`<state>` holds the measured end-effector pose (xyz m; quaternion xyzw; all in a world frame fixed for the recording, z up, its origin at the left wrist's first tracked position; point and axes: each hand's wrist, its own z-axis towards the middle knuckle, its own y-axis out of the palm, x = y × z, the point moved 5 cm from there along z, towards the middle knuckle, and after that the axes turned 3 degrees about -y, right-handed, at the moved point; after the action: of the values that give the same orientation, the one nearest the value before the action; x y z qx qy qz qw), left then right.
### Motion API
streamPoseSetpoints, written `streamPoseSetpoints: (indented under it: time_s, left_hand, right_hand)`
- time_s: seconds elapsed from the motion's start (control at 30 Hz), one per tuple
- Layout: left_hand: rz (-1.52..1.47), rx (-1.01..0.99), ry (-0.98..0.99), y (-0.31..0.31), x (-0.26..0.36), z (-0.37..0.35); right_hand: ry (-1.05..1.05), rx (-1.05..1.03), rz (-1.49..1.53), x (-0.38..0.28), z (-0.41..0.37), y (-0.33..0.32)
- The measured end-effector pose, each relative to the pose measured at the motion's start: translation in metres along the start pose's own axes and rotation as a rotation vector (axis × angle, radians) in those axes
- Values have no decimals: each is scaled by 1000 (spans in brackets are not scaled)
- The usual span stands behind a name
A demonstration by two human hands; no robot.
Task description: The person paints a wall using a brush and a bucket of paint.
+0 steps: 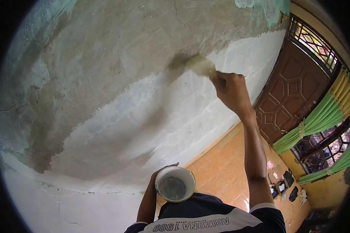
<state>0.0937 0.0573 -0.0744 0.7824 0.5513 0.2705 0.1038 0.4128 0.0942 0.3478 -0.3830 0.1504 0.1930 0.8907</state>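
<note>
My right hand (231,90) is raised against the wall (105,77) and grips a paintbrush (201,65), whose blurred bristles press on the edge between bare grey plaster and fresh white paint. My left hand (156,179) holds a small white cup (175,183) with grey residue at its bottom, close to my chest. Only the fingertips of that hand show around the cup's rim.
The wall's upper part is bare grey plaster with green patches; its lower part is white. A brown wooden door (289,89) stands at right, beside green and yellow curtains (322,116) on a window. Shoes (286,184) lie on the orange tiled floor (221,167).
</note>
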Motion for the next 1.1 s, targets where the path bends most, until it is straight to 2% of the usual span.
streamPoseSetpoints:
  time_s: [0.13, 0.2, 0.27, 0.37, 0.4, 0.47, 0.53, 0.57, 0.63, 0.73, 0.9, 1.1]
  left_hand:
    - [13, 20, 52, -12, -3, 7]
    - [13, 31, 70, -13, -5, 3]
    - [17, 38, 85, -12, -6, 0]
    - [-9, 45, 150, -16, -3, 3]
    - [-20, 9, 90, -19, -4, 11]
    - [-28, -27, 23, -9, -8, 5]
    - [-13, 80, 99, -1, -3, -8]
    - [-9, 77, 99, 2, -2, -10]
    - [9, 73, 106, 6, -2, -10]
    - [-11, 6, 35, 3, -3, 2]
    - [0, 45, 11, 10, -5, -4]
    - [-40, 78, 72, 6, -9, -14]
  right_hand:
    - [38, 217, 64, -15, 2, -13]
    - [47, 174, 23, -2, -4, 6]
    - [-58, 164, 3, 12, -13, 33]
    - [42, 53, -31, 22, -29, 47]
    - [93, -22, -48, 27, -34, 49]
    - [110, -26, -46, 30, -43, 43]
    - [164, -18, 50, 37, -48, 38]
    - [164, -15, 46, 38, -50, 40]
    - [144, 194, 229, 38, -54, 38]
    - [159, 196, 364, 29, -53, 46]
    - [64, 258, 320, 18, -44, 71]
    - [152, 232, 331, 11, -41, 87]
